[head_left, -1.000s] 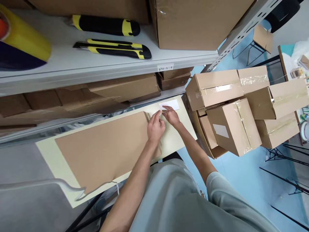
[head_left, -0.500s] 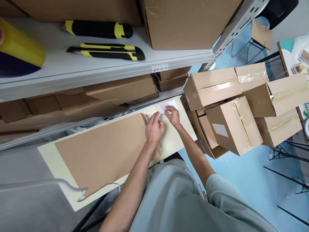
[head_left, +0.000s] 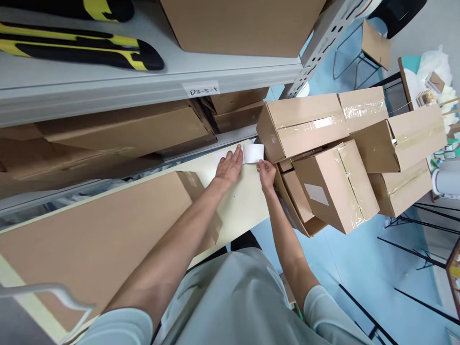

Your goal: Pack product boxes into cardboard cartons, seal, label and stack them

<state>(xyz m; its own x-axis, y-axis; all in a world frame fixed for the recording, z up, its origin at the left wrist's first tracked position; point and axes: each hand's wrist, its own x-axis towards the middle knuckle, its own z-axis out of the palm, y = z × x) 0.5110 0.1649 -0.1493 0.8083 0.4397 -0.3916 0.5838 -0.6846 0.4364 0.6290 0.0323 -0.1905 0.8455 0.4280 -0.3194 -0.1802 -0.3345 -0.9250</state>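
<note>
A small white paper label (head_left: 253,153) lies between my hands near the far end of the cream-coloured board (head_left: 239,203). My left hand (head_left: 229,166) is laid flat with fingers stretched out, its fingertips at the label's left edge. A paler white strip (head_left: 218,156) shows partly from behind that hand. With thumb and fingers pinched, my right hand (head_left: 266,175) holds the label's lower right corner. Under my left forearm, a long closed cardboard box (head_left: 108,239) rests on the board.
Several taped cardboard boxes (head_left: 334,187) are stacked just right of the board. A grey metal shelf (head_left: 247,74) runs along the far side, carrying utility knives (head_left: 82,48) and a large carton (head_left: 244,28). A white curved rod or cable (head_left: 53,288) crosses the lower left.
The view has shifted right and closer. My left hand has flattened out, and my right hand has moved to the label's lower right corner. The label now lies spread out between them.
</note>
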